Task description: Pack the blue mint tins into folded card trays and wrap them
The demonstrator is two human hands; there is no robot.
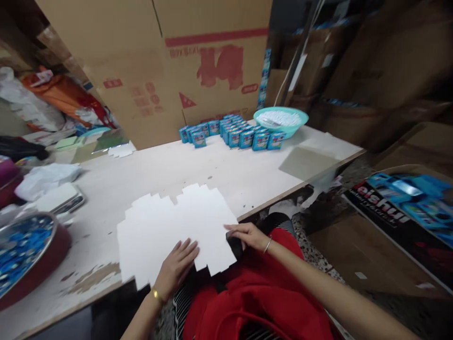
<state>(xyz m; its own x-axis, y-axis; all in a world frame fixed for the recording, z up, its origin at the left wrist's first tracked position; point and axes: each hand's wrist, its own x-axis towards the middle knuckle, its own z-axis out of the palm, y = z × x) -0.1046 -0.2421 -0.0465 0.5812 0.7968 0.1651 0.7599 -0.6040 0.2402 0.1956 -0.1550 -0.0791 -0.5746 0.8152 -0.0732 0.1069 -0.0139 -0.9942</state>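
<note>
A broad fan of overlapping white paper sheets (166,226) with stepped edges lies on the table and reaches over its near edge toward my lap. My left hand (180,262) rests flat on the near side of these sheets, fingers stretched out. At their right edge is my right hand (249,235), its fingertips touching the paper. Beneath its curled fingers shows a small black object (234,244), whose kind I cannot make out. A red garment (247,302) covers my lap.
Rows of small blue packets (235,133) stand at the back of the table (155,165). Beside them is a turquoise basin (300,121) of white pieces. A red bowl (58,245) of blue pieces sits left. An open carton (385,222) with blue packaging stands right.
</note>
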